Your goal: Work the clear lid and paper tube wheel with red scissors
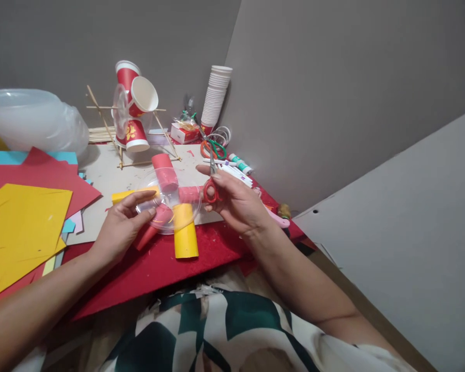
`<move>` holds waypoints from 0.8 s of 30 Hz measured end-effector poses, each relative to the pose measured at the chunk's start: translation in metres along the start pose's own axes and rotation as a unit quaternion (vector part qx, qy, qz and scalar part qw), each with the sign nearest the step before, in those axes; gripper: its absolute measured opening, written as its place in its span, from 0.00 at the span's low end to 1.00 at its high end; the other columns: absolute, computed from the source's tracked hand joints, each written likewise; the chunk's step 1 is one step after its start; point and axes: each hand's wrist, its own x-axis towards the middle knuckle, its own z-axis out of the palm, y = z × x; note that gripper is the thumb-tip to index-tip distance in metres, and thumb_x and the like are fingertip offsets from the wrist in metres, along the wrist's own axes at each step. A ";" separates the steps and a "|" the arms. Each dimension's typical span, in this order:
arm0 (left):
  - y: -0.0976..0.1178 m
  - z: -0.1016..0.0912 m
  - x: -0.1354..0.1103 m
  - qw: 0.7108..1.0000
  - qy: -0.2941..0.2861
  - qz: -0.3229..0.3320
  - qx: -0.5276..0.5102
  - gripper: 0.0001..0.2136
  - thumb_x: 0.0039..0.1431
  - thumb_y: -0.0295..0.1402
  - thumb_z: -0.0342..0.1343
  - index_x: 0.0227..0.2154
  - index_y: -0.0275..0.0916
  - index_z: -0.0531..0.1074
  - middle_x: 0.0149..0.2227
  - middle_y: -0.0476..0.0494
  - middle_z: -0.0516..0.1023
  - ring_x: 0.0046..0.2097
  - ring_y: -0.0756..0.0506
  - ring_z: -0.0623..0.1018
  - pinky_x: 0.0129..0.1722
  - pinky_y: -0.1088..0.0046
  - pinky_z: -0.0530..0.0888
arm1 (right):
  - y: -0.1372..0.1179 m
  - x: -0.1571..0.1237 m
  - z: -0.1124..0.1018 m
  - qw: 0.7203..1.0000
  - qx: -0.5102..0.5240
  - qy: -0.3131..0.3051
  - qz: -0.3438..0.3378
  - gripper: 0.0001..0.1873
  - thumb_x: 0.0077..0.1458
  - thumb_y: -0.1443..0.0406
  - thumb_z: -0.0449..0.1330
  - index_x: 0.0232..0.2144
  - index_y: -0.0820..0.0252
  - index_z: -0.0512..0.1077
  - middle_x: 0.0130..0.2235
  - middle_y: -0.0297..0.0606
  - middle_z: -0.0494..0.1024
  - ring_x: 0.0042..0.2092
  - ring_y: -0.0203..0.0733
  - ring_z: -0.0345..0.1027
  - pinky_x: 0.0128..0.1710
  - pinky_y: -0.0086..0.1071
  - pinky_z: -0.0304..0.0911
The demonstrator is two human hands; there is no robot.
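A round clear plastic lid [196, 214] lies near the table's front, with red and yellow paper tubes arranged around it. My left hand [126, 217] grips the lid's left side between thumb and fingers, where a shiny clear piece shows that I cannot make out. One yellow paper tube [185, 232] points toward me, and a red paper tube [165, 173] points away. Small scissors [212, 188] with red handles are in my right hand [236, 201], blades upward, close to the right-hand red tube [189, 194].
Behind stands a wooden-stick frame [149, 164] carrying a wheel of red paper cups [136, 135]. A tall stack of paper cups [216, 95], green-handled scissors [220, 150] and glue sticks [236, 173] are at the back right. Yellow card [23, 227] and a plastic bag [34, 116] lie left.
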 end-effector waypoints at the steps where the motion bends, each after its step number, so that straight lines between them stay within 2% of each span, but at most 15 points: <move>1: 0.000 0.000 0.000 1.000 -0.002 0.000 -0.003 0.21 0.45 0.37 0.72 0.45 0.41 0.80 0.46 0.44 0.84 0.44 0.44 0.81 0.41 0.73 0.78 | 0.001 0.001 0.001 1.000 -0.005 -0.004 0.003 0.20 0.51 0.60 0.66 0.48 0.58 0.77 0.25 0.26 0.71 0.26 0.30 0.63 0.23 0.24 0.68; 6: 0.000 0.002 -0.001 0.999 -0.011 -0.004 -0.031 0.18 0.47 0.33 0.70 0.43 0.41 0.80 0.45 0.45 0.84 0.46 0.44 0.81 0.45 0.72 0.78 | -0.001 0.008 0.014 0.998 -0.060 -0.015 -0.006 0.24 0.45 0.65 0.69 0.48 0.57 0.76 0.27 0.26 0.73 0.28 0.30 0.65 0.28 0.25 0.68; 10: 0.000 0.001 -0.002 1.000 -0.020 0.001 -0.023 0.15 0.50 0.33 0.68 0.43 0.39 0.80 0.44 0.44 0.85 0.47 0.43 0.81 0.48 0.69 0.78 | -0.006 0.017 0.036 0.988 -0.150 -0.023 -0.016 0.20 0.46 0.67 0.67 0.45 0.55 0.78 0.27 0.26 0.73 0.27 0.30 0.64 0.29 0.25 0.65; 12: -0.001 0.000 -0.002 0.999 -0.027 0.011 -0.015 0.14 0.51 0.36 0.68 0.41 0.39 0.81 0.44 0.44 0.85 0.47 0.42 0.81 0.50 0.68 0.77 | -0.008 0.023 0.047 0.974 -0.220 -0.054 -0.023 0.18 0.48 0.66 0.66 0.45 0.55 0.79 0.26 0.26 0.73 0.27 0.31 0.65 0.30 0.27 0.66; 14: -0.002 -0.001 -0.002 0.999 -0.038 0.019 -0.023 0.13 0.53 0.39 0.68 0.39 0.39 0.82 0.43 0.44 0.85 0.47 0.42 0.81 0.51 0.68 0.75 | -0.008 0.028 0.055 0.946 -0.308 -0.089 -0.042 0.17 0.51 0.65 0.64 0.45 0.56 0.80 0.27 0.28 0.75 0.28 0.34 0.67 0.32 0.30 0.67; 17: -0.003 -0.002 -0.001 0.997 -0.053 0.016 -0.060 0.15 0.55 0.45 0.67 0.39 0.40 0.82 0.43 0.45 0.85 0.45 0.43 0.81 0.48 0.70 0.75 | -0.006 0.031 0.059 0.874 -0.453 -0.132 -0.116 0.17 0.54 0.65 0.61 0.46 0.59 0.80 0.37 0.35 0.81 0.38 0.41 0.74 0.41 0.35 0.70; 20: -0.004 -0.004 0.000 0.994 -0.067 0.014 -0.079 0.15 0.57 0.46 0.65 0.37 0.40 0.82 0.37 0.48 0.84 0.39 0.48 0.79 0.44 0.74 0.74 | -0.001 0.028 0.057 0.766 -0.598 -0.162 -0.172 0.25 0.60 0.64 0.57 0.58 0.63 0.73 0.46 0.46 0.82 0.47 0.50 0.75 0.49 0.42 0.68; 22: -0.004 -0.004 0.000 0.993 -0.076 0.016 -0.086 0.14 0.58 0.47 0.64 0.34 0.40 0.81 0.32 0.51 0.81 0.34 0.50 0.76 0.40 0.76 0.72 | 0.004 0.023 0.057 0.689 -0.682 -0.174 -0.173 0.31 0.63 0.63 0.53 0.66 0.67 0.64 0.48 0.52 0.81 0.48 0.55 0.75 0.48 0.47 0.68; 24: -0.004 -0.004 0.000 0.992 -0.083 0.017 -0.090 0.16 0.60 0.48 0.63 0.31 0.39 0.79 0.28 0.52 0.78 0.31 0.51 0.73 0.37 0.77 0.71 | 0.009 0.019 0.060 0.624 -0.741 -0.188 -0.163 0.33 0.64 0.64 0.51 0.69 0.69 0.58 0.50 0.57 0.80 0.49 0.58 0.75 0.47 0.49 0.68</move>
